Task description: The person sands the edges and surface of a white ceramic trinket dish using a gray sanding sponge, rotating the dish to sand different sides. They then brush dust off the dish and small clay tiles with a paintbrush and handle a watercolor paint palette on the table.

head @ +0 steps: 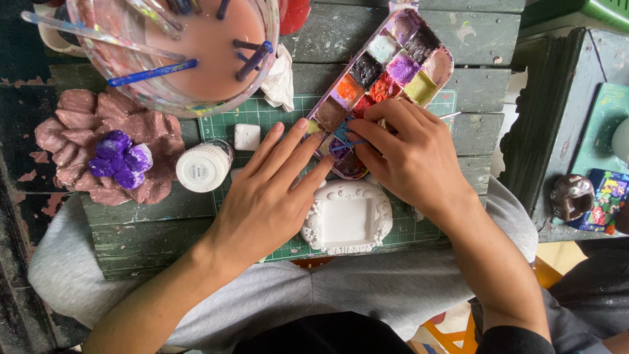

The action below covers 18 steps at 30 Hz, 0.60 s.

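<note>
My right hand (409, 154) pinches a thin blue paintbrush (344, 145) and holds its tip in the lower wells of a paint palette (383, 69) filled with several colours. My left hand (272, 190) lies flat, fingers apart, with its fingertips resting on the palette's near left edge. Just below both hands sits a white plaster frame (347, 219) with a plain square middle, on a green cutting mat (262, 115).
A large clear cup of pinkish water (196, 52) with several brushes stands at the back left. A white paint bottle (203, 168) and a small white square piece (247, 136) lie on the mat. A brown and purple clay flower (108, 147) sits left. Painted trinkets (593, 196) lie right.
</note>
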{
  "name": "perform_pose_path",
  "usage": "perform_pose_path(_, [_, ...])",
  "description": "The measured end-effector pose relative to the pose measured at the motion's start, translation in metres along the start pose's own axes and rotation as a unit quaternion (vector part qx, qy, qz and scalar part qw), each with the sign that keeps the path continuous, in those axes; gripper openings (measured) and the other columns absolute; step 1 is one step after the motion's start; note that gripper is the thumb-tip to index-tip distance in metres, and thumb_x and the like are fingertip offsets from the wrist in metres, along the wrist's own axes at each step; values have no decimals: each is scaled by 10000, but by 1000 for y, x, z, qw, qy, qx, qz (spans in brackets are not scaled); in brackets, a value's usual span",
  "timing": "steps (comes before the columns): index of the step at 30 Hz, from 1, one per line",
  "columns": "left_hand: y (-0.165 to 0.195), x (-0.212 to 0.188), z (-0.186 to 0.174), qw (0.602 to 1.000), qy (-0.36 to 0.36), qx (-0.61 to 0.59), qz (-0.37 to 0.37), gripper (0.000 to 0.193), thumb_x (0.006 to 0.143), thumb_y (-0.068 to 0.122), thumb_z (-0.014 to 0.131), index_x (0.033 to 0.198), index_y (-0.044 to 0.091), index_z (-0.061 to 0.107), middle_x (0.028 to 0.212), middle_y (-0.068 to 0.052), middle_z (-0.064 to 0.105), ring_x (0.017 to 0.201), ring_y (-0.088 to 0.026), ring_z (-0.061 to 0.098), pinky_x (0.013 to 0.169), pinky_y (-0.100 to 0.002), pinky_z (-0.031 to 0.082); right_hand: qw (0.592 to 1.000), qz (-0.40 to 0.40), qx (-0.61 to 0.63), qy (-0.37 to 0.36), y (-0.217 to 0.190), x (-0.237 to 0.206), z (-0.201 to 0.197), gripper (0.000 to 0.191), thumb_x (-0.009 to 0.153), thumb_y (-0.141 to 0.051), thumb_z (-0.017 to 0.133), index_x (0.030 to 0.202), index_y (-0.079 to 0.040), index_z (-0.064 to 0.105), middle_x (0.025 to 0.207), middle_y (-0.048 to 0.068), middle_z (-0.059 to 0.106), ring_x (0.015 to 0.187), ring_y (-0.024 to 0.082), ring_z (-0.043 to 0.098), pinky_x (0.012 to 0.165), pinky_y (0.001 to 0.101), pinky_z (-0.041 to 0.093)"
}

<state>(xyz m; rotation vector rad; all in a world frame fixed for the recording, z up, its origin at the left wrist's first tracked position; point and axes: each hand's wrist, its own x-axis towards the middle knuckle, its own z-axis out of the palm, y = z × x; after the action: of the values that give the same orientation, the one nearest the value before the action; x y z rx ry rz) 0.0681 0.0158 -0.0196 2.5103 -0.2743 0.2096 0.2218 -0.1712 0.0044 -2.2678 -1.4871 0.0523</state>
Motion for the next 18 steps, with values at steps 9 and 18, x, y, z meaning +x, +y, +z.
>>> perform_pose_path(9, [0, 1, -2, 1000, -6, 3, 1, 409, 878, 117, 709, 1273, 16, 684, 1374, -187, 601, 1447, -362, 431, 1233, -559, 288, 996, 87, 9, -8, 8, -3, -19, 241, 892, -44, 812, 1127, -62, 763, 1049, 68, 665, 829, 216, 678, 730, 362, 548])
perform_pose_path(18, [-1, 1, -4, 1000, -6, 13, 4, 409, 872, 109, 714, 1270, 20, 689, 1395, -190, 601, 1451, -358, 434, 1234, -558, 287, 996, 91, 24, -11, 9, 1, -8, 295, 881, -45, 810, 1174, -58, 772, 1038, 61, 651, 790, 215, 656, 724, 362, 546])
